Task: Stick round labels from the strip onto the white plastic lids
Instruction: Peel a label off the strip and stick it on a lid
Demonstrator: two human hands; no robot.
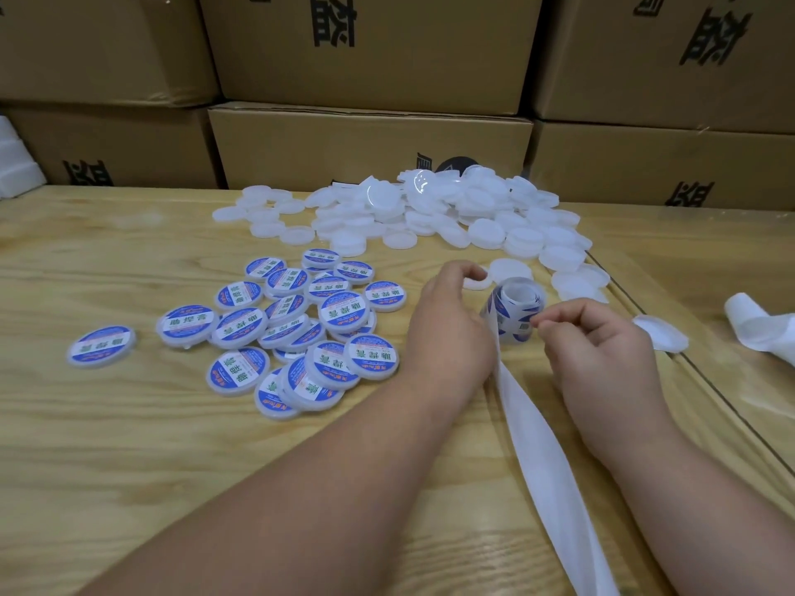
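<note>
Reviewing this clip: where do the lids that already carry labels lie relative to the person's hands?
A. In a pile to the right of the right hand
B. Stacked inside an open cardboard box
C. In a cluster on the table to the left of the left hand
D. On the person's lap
C: the labelled lids spread over the table to the left of the left hand, while the right hand pinches at the label strip.

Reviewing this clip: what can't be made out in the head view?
- Left hand palm side: turned away, so its hold on the label roll is hidden.
- Label under right hand fingertips: mostly covered.
- Print on labelled lids: blurred.
- Strip end: cut off by the bottom edge.
</note>
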